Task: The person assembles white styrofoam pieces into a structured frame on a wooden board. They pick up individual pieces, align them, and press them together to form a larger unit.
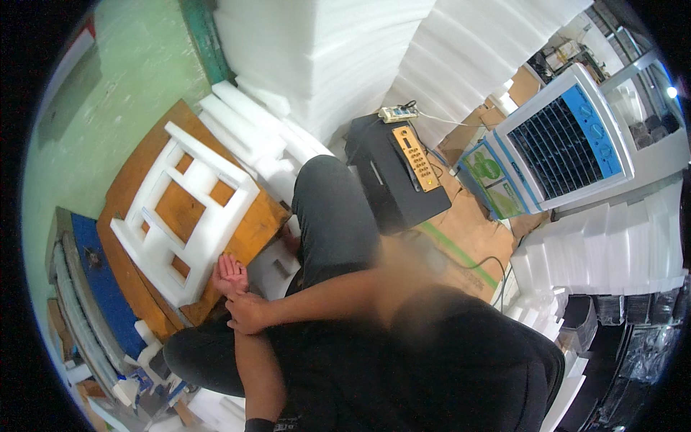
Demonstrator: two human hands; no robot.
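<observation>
Foam frame: it is white with cross pieces [212,229], and it lies flat on the wooden board [263,223]; one of its corners comes close to the board's edge at the person's side.
Left hand: this hand [230,276] has the palm up and the fingers loosely bent, with nothing in it. It is just beside the frame, near the same edge; if it touches, I cannot tell.
Right hand: this hand [248,313] is closed around the left forearm [259,374], close to the wrist.
Foam strips: several white ones [245,126] lie beyond the board's far edge, next to tall foam sheets [266,43].
Black box: it stands past the right knee [327,191], and this box [378,180] carries a gold panel [416,158].
Air cooler: white and blue, the cooler [554,147] is well apart from the board.
</observation>
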